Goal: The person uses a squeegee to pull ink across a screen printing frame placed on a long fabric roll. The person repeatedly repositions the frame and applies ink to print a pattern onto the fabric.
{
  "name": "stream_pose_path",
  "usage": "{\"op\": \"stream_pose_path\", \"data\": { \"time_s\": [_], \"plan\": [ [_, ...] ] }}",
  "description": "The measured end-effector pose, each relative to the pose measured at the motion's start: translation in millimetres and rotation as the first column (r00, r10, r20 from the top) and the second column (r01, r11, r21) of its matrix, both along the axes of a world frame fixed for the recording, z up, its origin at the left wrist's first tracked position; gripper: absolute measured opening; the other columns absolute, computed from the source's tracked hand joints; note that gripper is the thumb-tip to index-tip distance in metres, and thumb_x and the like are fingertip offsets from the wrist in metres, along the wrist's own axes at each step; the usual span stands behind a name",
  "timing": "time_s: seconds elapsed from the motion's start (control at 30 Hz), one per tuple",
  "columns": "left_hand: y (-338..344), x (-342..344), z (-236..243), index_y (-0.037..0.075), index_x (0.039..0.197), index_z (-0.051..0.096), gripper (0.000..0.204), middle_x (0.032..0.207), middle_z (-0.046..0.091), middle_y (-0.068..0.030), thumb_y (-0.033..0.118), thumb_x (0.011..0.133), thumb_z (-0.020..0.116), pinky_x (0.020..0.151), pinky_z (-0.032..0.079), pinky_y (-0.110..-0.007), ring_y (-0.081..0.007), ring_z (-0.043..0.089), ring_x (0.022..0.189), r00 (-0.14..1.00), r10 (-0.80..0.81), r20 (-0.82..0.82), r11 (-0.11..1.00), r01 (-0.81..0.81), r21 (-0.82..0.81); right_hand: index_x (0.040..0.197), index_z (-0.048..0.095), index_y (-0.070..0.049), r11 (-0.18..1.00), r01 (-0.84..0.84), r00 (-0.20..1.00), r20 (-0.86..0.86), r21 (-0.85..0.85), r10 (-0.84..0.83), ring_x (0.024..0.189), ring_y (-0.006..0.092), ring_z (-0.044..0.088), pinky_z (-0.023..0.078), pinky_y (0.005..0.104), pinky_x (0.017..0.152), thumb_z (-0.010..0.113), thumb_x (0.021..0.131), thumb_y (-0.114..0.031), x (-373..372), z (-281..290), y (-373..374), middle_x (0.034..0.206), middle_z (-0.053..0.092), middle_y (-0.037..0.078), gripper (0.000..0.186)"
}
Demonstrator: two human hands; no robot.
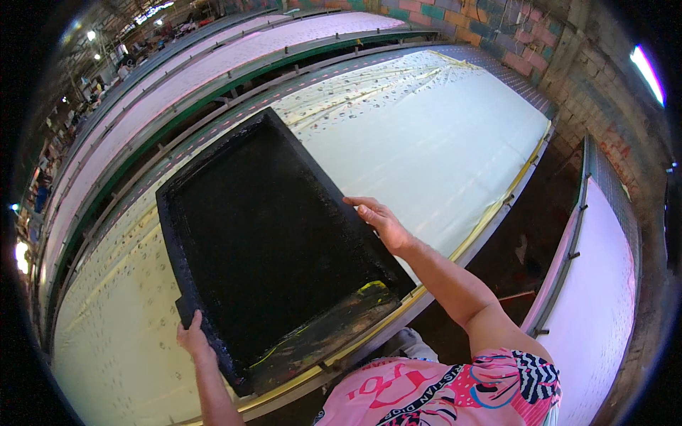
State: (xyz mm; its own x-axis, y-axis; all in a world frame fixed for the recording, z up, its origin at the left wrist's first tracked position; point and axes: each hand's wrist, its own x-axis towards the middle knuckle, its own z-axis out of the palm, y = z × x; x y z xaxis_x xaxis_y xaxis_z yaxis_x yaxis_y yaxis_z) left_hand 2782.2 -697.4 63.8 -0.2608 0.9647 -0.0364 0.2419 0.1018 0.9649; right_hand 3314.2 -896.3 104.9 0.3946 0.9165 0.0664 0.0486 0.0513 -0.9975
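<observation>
Left hand (193,337) is gripping the tab on the left rim of the black screen-printing frame (263,220), right hand (383,226) is resting with fingers extended along its right rim, and the frame is sitting over pale-yellow fabric (419,149) on the long bench (511,74). Keeping both sides level, not dragging, is looking wisest. The tray-like frame is showing yellow smears (373,286) near the body; dark interior, can't tell if ink is pooling.

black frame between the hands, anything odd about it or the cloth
Yellow smears mark the near end of the black frame, standing out against its dark surface. The pale cloth also looks uneven: folds run across it beyond the frame, while the part right of the frame lies mostly smooth.
</observation>
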Motion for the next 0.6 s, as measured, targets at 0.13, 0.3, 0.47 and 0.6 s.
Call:
{"op": "stream_pose_path", "data": {
  "time_s": [0.13,0.3,0.47,0.6],
  "plan": [
    [-44,125,1,-0.005,0.12,0.076,0.036,0.11,0.079,-0.013,0.01,0.091,0.091,0.089,0.058,-0.04,-0.0251,0.072,0.095,0.999,-0.011,0.04,1.0,0.01,0.021,0.158,0.063,-0.003,0.998,0.058,0.998,-0.025,-0.036,-0.059,0.153,0.0262,0.048,0.031,0.0422,0.131,0.058,0.114,-0.053,105,-24,-30,0.162,0.056,0.016,0.066],
    [-84,225,-20,-0.005,0.114,0.075,0.033,0.105,0.078,-0.0117,0.013,0.092,0.091,0.087,0.057,-0.04,-0.024,0.07,0.092,1.0,0.008,0.01,1.0,-0.008,-0.008,0.156,0.064,-0.001,0.992,0.125,0.991,-0.055,-0.017,-0.126,0.152,0.0247,0.05,0.032,0.0427,0.127,0.058,0.113,-0.054,203,-38,-69,0.16,0.062,0.012,0.069],
    [-116,283,-25,-0.005,0.114,0.074,0.032,0.106,0.078,-0.0121,0.013,0.093,0.09,0.087,0.057,-0.04,-0.0243,0.071,0.093,1.0,0.021,0.006,1.0,-0.021,0.005,0.157,0.061,0.0,0.994,0.107,0.982,-0.157,0.032,-0.101,0.148,0.025,0.054,0.036,0.0423,0.123,0.056,0.114,-0.053,262,-51,-87,0.159,0.063,0.013,0.069],
    [-128,319,-23,-0.005,0.116,0.074,0.033,0.109,0.078,-0.0124,0.014,0.094,0.089,0.09,0.057,-0.041,-0.0249,0.071,0.095,0.999,0.011,-0.046,1.0,-0.01,0.012,0.158,0.06,0.001,0.993,0.118,0.979,-0.172,0.021,-0.113,0.147,0.0262,0.055,0.037,0.0429,0.122,0.056,0.114,-0.053,300,-59,-101,0.159,0.062,0.014,0.07]
  ]
}}
